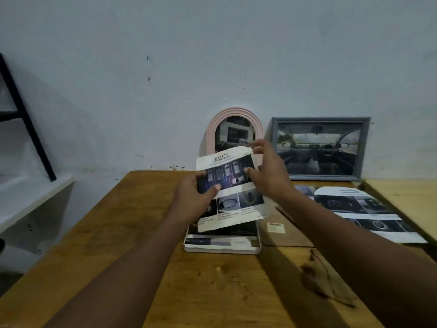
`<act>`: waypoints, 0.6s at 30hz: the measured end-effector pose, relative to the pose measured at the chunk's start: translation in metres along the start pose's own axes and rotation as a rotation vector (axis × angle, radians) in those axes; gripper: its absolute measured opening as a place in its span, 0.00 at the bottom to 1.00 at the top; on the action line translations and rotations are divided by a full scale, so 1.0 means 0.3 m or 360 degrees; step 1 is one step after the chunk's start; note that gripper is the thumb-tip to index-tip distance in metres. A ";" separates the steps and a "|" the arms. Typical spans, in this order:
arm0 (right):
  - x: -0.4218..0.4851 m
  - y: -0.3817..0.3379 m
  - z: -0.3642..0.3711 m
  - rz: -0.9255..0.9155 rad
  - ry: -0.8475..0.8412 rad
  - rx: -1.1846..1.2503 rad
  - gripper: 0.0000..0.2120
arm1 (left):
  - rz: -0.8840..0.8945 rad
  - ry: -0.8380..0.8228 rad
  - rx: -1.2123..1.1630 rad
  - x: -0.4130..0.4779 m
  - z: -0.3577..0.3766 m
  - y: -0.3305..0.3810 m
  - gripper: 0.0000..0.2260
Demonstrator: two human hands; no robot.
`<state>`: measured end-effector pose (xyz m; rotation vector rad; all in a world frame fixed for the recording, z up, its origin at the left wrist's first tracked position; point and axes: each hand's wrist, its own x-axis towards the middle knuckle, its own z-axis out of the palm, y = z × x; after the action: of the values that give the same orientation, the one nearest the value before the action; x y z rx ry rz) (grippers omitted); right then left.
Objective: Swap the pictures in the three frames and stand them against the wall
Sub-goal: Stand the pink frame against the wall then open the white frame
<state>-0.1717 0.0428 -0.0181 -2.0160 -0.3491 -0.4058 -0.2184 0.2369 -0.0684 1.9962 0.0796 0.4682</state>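
My left hand [195,200] and right hand [268,177] each pinch a side of the safety sheet [236,200], holding it above the white frame [222,248] lying flat on the surface [113,233]. The pink arched frame [234,131] and grey frame [319,150] lean against the wall [212,55].

Both your bare forearms reach forward from the lower corners of the view and converge at the middle. Your left hand [196,200] grips the printed sheet [234,202] at its left edge, thumb pressed on its face, fingers hidden beneath. Your right hand [268,174] pinches the sheet's upper right corner, thumb in front, fingers curled over the top edge.
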 end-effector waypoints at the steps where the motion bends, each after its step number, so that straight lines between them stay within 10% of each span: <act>1: 0.002 0.039 -0.065 0.0045 0.0063 -0.0051 0.28 | 0.0064 -0.0033 0.0040 0.006 0.066 0.029 0.22; 18: -0.068 0.598 -0.753 0.0558 0.0218 -0.0778 0.24 | 0.0646 -0.0866 0.0596 -0.066 0.937 0.249 0.31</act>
<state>-0.1469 -0.2406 -0.0705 -2.4479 0.2125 -0.4323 -0.1467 -0.0415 -0.1176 2.4533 -0.6266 0.1499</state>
